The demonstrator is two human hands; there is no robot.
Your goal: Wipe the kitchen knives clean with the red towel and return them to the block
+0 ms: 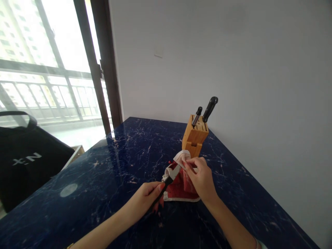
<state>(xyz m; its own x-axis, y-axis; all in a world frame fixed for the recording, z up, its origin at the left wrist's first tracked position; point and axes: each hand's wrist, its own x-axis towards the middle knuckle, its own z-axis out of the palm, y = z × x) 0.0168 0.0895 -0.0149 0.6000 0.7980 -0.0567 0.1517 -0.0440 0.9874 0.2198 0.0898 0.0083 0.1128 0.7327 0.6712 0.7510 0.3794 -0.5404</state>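
My left hand [150,193] is closed round the black handle of a knife [175,172], whose blade points up and to the right. In my right hand [201,173] a red and white cloth [183,185] is pinched between thumb and fingers. One white corner of that cloth covers the tip end of the blade, so the tip is hidden. The rest of the cloth hangs below the blade, close to the tabletop. Just beyond my hands stands a wooden knife block [194,136].
A large black-handled knife [210,108] and a thinner black-handled tool [197,116] stick up from the block. The dark blue marble-patterned table [145,145] meets a pale wall [233,69]. A black bag [31,162] is at the left, before a window.
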